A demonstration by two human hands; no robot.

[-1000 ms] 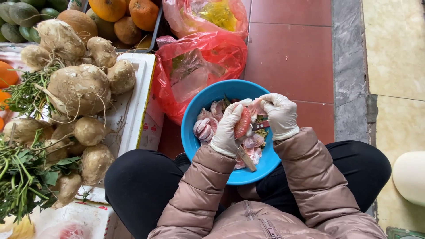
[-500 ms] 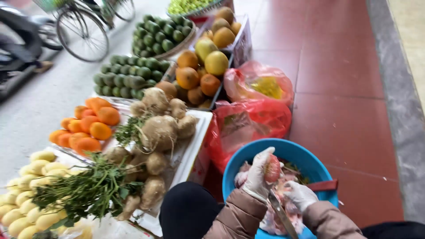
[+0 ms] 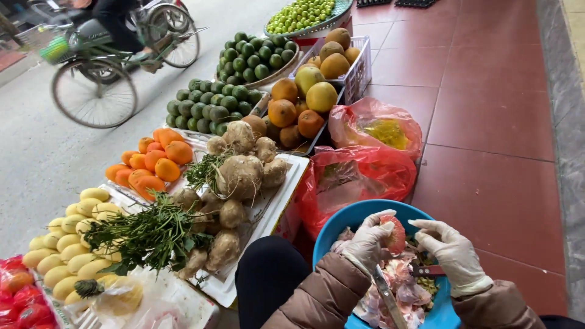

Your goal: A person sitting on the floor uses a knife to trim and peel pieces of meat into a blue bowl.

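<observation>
Street stall, seen from above: a person in white gloves works over a blue basin [image 3: 341,222] on the red-tiled floor. Left hand [image 3: 368,239] grips a peeled fruit [image 3: 395,234] – pinkish-red flesh, wet-looking, rounded, held above the basin w/ thumb on top. A knife [image 3: 387,298] angles down below the left wrist; how it is held is unclear. Right hand [image 3: 450,251] sits just beside the fruit, fingers loosely curled, holding nothing that shows. Basin holds a heap of pale pink peelings [image 3: 402,291] plus some green scraps.

Nearby: 2 red plastic bags [image 3: 359,173] just behind the basin. White tray [image 3: 283,198] carries approx. 10 knobbly brown roots [image 3: 241,176] & a bunch of greens [image 3: 149,234]. Further off, piles of oranges, yellow mangoes, green fruit – too many to count. 1 cyclist [image 3: 116,36] on the road.
</observation>
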